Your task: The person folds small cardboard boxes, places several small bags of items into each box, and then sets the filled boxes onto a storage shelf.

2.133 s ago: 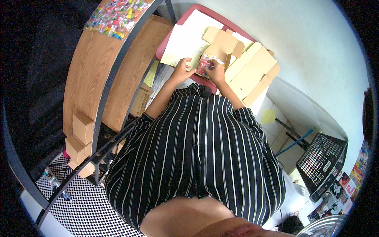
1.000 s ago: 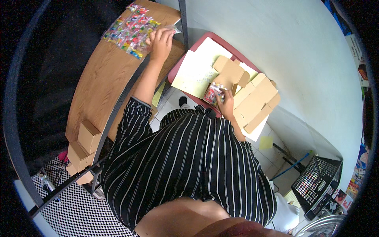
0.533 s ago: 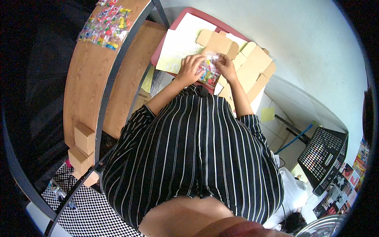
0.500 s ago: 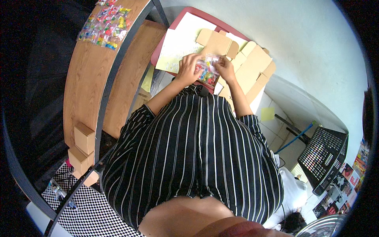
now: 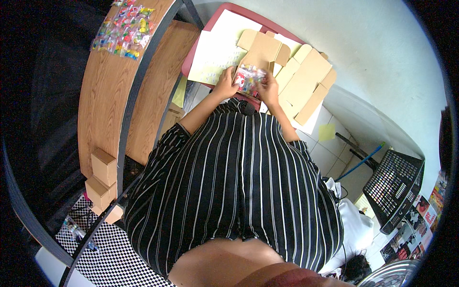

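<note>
left hand [image 5: 225, 86] at left of open box [image 5: 262, 52], grip can't tell | right hand [image 5: 268, 90] over colourful bags [image 5: 248, 79], grip can't tell

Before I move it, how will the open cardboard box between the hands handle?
The open cardboard box looks thin-walled, so probably flexes somewhat. Its unfastened lid may swing when lifted. The clear plastic packets inside could spill if tipped.
</note>
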The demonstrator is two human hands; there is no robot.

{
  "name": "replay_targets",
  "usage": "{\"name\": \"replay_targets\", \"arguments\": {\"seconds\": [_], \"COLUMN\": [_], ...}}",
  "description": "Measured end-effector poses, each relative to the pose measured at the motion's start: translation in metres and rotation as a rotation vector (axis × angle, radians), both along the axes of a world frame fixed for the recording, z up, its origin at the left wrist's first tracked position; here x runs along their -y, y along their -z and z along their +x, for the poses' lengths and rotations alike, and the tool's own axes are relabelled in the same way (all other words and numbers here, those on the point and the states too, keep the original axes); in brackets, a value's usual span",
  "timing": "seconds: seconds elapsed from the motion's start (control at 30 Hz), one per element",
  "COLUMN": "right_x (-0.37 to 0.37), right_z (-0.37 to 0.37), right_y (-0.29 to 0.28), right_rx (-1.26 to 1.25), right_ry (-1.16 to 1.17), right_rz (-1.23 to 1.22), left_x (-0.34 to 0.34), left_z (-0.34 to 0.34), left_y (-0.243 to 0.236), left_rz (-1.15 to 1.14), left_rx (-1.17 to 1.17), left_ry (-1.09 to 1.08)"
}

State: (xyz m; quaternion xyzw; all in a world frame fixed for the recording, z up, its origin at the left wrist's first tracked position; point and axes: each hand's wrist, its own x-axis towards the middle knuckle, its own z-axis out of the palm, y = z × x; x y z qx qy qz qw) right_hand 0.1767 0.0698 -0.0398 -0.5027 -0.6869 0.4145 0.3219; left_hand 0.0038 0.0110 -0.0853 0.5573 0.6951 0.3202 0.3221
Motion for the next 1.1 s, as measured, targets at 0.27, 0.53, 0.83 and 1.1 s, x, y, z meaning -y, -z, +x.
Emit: {"name": "replay_targets", "arguments": {"seconds": [0.27,0.53,0.83,1.1], "right_x": [-0.008,-0.011,-0.006,0.013], "right_z": [-0.007,-0.011,-0.006,-0.006], "right_y": [0.009,0.026,0.016,0.01], "right_rx": [-0.12,-0.044,0.034,0.2], "right_ry": [0.088,-0.038,-0.036,-0.213], "right_rz": [-0.332,-0.364,-0.184,0.059], "left_x": [-0.014,-0.013,-0.013,-0.007], "left_z": [0.008,0.009,0.012,0.001], "left_y": [-0.009,-0.012,-0.015,-0.001], "left_rz": [0.003,0.061,0.016,0.006], "left_rx": [-0.073,-0.149,-0.002,0.066], "left_ry": [0.036,0.075,0.092,0.086]}}
